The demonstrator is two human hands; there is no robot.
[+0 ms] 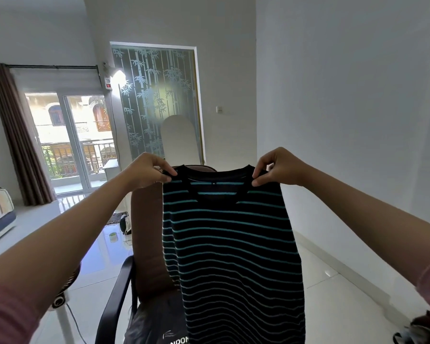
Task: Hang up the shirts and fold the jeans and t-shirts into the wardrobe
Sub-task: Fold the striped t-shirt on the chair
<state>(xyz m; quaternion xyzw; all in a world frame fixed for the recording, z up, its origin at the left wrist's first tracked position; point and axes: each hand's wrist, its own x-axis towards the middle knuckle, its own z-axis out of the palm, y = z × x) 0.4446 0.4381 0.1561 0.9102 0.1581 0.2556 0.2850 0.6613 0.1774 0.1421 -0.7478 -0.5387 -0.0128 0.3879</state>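
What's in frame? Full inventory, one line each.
T-shirt: 1, black with teal stripes, held up at centre.
Chair: 1, brown with black armrest, behind the t-shirt.
Dark garment: 1, black with white print, on the chair seat.
Curtain: 1, brown, left of the balcony door.
Glass panel: 1, bamboo pattern, far wall.
Clothes: pile, dark, bottom right.
Left hand: pinches the t-shirt's left shoulder.
Right hand: pinches the right shoulder.

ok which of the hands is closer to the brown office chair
Left. The left hand pinches the striped t-shirt at its shoulder right beside the brown chair backrest's top; the right hand pinches the other shoulder, farther off.
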